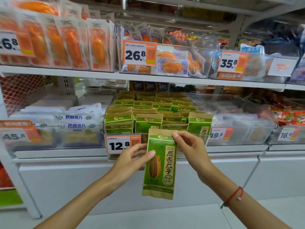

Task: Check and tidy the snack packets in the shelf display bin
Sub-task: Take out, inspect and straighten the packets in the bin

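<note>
Holding packet (159,164) upright in front of bin (203,138), below its stocked rows. Right hand (189,146) pinched top corner; left hand (132,157) gripped left edge, thumb on face. Packet looked light, papery, flexible, crushable; best held by sealed edges.

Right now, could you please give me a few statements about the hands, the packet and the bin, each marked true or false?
1. The right hand pinches the packet at its top corner. True.
2. The left hand hangs idle, away from the packet. False: its thumb lies on the packet's front, near the left edge.
3. The packet is held upright in front of the bin, outside it. True.
4. The bin's price tag reads 49.8. False: it reads 12.8.
5. The bin holds orange packets. False: it holds green and brown ones.
</note>
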`<state>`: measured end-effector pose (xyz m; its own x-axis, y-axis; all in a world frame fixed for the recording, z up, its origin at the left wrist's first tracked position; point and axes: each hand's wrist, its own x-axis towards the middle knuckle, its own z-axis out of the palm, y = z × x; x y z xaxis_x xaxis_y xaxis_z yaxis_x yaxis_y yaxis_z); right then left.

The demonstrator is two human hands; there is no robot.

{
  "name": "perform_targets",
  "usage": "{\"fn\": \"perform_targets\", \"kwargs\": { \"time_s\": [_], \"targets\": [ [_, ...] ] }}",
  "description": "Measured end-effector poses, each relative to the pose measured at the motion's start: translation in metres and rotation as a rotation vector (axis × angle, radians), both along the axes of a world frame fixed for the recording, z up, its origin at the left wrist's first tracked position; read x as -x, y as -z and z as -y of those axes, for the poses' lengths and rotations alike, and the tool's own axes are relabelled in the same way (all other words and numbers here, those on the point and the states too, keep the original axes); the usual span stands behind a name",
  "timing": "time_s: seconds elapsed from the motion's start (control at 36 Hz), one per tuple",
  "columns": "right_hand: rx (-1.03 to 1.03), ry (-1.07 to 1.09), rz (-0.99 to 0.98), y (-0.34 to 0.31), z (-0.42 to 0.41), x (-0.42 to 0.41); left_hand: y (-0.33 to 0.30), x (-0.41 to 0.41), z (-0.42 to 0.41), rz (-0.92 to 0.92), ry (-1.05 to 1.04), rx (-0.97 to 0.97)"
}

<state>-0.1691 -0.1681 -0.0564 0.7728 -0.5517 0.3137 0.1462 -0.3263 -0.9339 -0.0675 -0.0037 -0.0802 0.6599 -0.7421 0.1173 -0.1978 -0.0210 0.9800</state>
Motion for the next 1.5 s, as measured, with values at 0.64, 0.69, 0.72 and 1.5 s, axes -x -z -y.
{"fn": "perform_targets", "kwargs": {
  "time_s": [0.64, 0.69, 0.72, 1.5],
  "targets": [
    [0.014, -0.24, -0.2, 0.002, -0.006, -0.002, -0.007, -0.007, -0.011, -0.081, -0.287, 0.257],
    [0.098, -0.211, -0.179, 0.003, -0.01, -0.003, -0.008, -0.004, -0.011, -0.039, -0.316, 0.269],
    [0.134, -0.191, -0.169, 0.003, -0.012, -0.003, -0.009, -0.002, -0.011, -0.016, -0.328, 0.274],
    [-0.139, -0.386, -0.377, -0.015, -0.026, 0.011, -0.01, -0.006, -0.016, -0.129, 0.158, 0.034]
  ]
}}
